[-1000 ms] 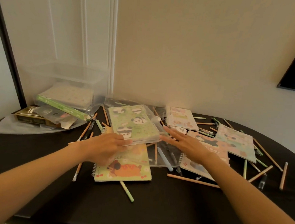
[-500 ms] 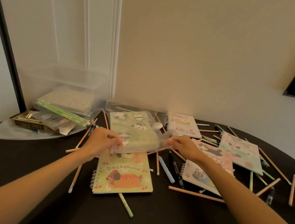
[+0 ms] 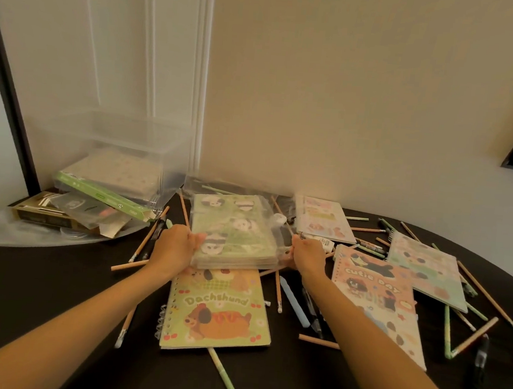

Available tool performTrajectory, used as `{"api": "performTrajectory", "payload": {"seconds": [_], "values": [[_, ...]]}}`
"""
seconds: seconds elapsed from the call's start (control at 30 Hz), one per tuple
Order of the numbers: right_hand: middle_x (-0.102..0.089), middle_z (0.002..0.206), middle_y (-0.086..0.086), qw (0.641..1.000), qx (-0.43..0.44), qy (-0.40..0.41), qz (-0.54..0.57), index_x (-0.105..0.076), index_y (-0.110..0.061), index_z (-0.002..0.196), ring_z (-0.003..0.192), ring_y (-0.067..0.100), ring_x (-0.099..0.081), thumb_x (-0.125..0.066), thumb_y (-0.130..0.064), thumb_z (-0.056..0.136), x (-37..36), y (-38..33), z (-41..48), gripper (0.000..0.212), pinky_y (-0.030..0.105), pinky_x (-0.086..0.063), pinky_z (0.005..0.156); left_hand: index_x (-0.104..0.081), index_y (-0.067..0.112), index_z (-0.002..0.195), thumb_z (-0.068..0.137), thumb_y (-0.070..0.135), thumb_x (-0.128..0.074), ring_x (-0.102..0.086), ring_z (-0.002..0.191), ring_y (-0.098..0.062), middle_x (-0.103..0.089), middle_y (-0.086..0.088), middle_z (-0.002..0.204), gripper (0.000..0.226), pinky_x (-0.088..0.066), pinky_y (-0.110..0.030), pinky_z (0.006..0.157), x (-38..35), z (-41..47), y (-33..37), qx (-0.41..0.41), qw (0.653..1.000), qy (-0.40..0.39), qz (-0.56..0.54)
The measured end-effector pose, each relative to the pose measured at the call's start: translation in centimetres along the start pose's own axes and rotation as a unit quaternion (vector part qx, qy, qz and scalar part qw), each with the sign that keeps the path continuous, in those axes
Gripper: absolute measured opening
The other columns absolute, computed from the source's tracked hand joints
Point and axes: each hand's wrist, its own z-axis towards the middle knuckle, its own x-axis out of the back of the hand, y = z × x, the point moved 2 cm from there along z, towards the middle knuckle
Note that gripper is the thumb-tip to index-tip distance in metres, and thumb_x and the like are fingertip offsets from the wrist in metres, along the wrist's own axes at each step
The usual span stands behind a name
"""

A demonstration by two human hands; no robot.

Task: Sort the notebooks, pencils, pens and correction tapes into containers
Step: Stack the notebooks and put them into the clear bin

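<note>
Near the middle of the worktop [image 3: 55, 285], toward its back edge, the plastic-wrapped panda notebook pack [image 3: 233, 232] was gripped from both sides: left hand [image 3: 173, 246] curled on its left edge, right hand [image 3: 307, 254] on its right. It overlapped the Dachshund notebook [image 3: 217, 308]. Loose pencils [image 3: 277, 291] lay scattered all around, and a clear container [image 3: 113, 150] sat at the back-left corner.

head view, forward-down over table [image 3: 55, 285]
</note>
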Motion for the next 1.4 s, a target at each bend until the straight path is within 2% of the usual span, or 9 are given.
{"api": "performTrajectory", "payload": {"seconds": [0.13,0.23,0.43,0.63,0.83,0.97,1.13,1.27,1.4], "values": [[-0.058,0.059,0.005,0.997,-0.065,-0.009,-0.044,-0.054,-0.005,0.071,0.059,0.021,-0.057,-0.045,-0.019,0.095,-0.3,-0.4,0.4,0.03,0.034,-0.053,0.069,-0.058,0.001,0.076,0.095,0.032,-0.047,-0.058,0.05,-0.025,-0.059,-0.011,0.06,0.038,-0.048,-0.029,0.051,0.2,0.7,-0.3,0.036,0.998,-0.049,0.019],[-0.065,0.077,0.015,0.994,-0.103,-0.02,-0.042,-0.059,0.001,0.091,0.06,0.023,-0.059,-0.046,-0.016,0.095,-0.3,-0.3,0.5,0.022,0.037,-0.056,0.068,-0.059,0.0,0.085,0.094,0.031,-0.048,-0.062,0.06,-0.027,-0.064,-0.013,0.073,0.034,-0.054,-0.034,0.06,0.2,1.2,-0.6,0.031,0.996,-0.067,0.04],[-0.057,0.077,0.015,0.971,-0.213,-0.058,0.093,-0.051,-0.003,0.087,0.059,0.023,-0.054,-0.044,0.0,0.092,-0.5,-0.1,1.0,0.009,0.033,-0.049,0.048,-0.044,-0.005,0.116,0.09,0.013,-0.06,-0.063,0.076,-0.028,-0.057,-0.02,0.106,0.035,-0.055,-0.035,0.041,0.1,1.9,-0.4,0.142,0.956,-0.126,-0.223],[-0.05,0.073,0.012,0.93,-0.269,-0.086,0.235,-0.045,-0.002,0.083,0.043,0.015,-0.047,-0.035,0.014,0.086,0.3,-0.9,0.7,0.019,0.029,-0.049,0.046,-0.045,0.001,0.1,0.1,0.014,-0.037,-0.032,0.048,-0.015,-0.038,-0.009,0.061,0.015,-0.036,-0.02,0.037,-0.2,2.1,1.4,0.172,0.932,-0.137,-0.289],[-0.042,0.061,0.009,0.917,-0.213,-0.072,0.331,-0.051,-0.002,0.103,0.037,0.011,-0.033,-0.028,0.016,0.082,-0.4,-1.6,-0.3,0.036,0.016,-0.04,0.036,-0.048,0.003,0.079,0.099,0.008,-0.033,-0.045,0.058,-0.018,-0.05,-0.014,0.071,0.025,-0.046,-0.02,0.033,0.1,2.6,2.0,0.187,0.899,-0.133,-0.374],[-0.05,0.056,0.007,0.927,-0.147,-0.045,0.343,-0.059,-0.003,0.082,0.04,0.009,-0.043,-0.036,0.011,0.086,-0.1,-1.8,-1.9,0.027,0.02,-0.046,0.048,-0.051,0.003,0.082,0.099,0.004,-0.035,-0.054,0.066,-0.022,-0.057,-0.016,0.076,0.024,-0.052,-0.03,0.041,0.0,3.0,1.8,0.212,0.876,-0.14,-0.409],[-0.056,0.081,0.012,0.893,-0.138,-0.045,0.426,-0.053,-0.005,0.092,0.08,0.021,-0.057,-0.044,-0.008,0.092,0.0,-2.0,-3.7,0.009,0.034,-0.05,0.086,-0.055,0.003,0.089,0.097,0.001,-0.036,-0.049,0.066,-0.019,-0.059,-0.016,0.081,0.021,-0.056,-0.035,0.045,-0.2,3.4,1.6,0.218,0.861,-0.146,-0.435],[-0.06,0.1,0.011,0.848,-0.096,-0.118,0.507,-0.052,-0.011,0.113,0.095,0.022,-0.059,-0.052,-0.021,0.095,-0.9,-3.2,-4.7,0.021,0.033,-0.049,0.089,-0.055,0.001,0.091,0.097,0.0,-0.033,-0.049,0.068,-0.021,-0.059,-0.017,0.084,0.023,-0.055,-0.04,0.049,-0.6,3.0,1.7,0.215,0.862,-0.139,-0.438],[-0.061,0.117,0.012,0.873,-0.066,-0.083,0.476,-0.053,-0.003,0.122,0.109,0.023,-0.057,-0.068,-0.004,0.081,-2.6,-4.2,-4.5,0.043,0.037,-0.046,0.099,-0.052,0.003,0.102,0.097,0.0,-0.03,-0.045,0.068,-0.02,-0.054,-0.016,0.087,0.022,-0.055,-0.037,0.045,-1.3,2.1,2.0,0.204,0.883,-0.143,-0.397]]}}
